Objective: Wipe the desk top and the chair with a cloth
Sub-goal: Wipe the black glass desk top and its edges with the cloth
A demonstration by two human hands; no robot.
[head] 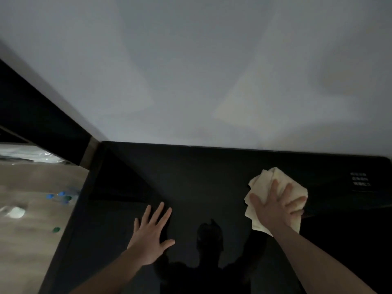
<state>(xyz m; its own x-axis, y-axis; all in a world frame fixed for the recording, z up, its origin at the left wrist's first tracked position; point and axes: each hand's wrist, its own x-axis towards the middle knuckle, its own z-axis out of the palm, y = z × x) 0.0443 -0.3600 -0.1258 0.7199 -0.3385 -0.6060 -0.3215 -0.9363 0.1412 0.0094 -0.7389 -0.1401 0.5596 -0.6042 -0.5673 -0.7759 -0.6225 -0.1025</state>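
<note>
A glossy black desk top (201,179) fills the lower half of the view and butts against a pale wall. My right hand (275,205) lies flat with spread fingers on a crumpled cream cloth (265,181), pressing it onto the desk at the right. My left hand (151,236) rests palm down with straight spread fingers on the bare desk, left of centre. A dark reflection of a person shows in the surface between my arms. No chair is in view.
The desk's left edge (70,230) drops to a wooden floor (25,240) with blue and green bottle caps (61,197) and clear plastic. A dark panel (42,119) stands at the left. A small white label (360,179) sits on the desk's far right.
</note>
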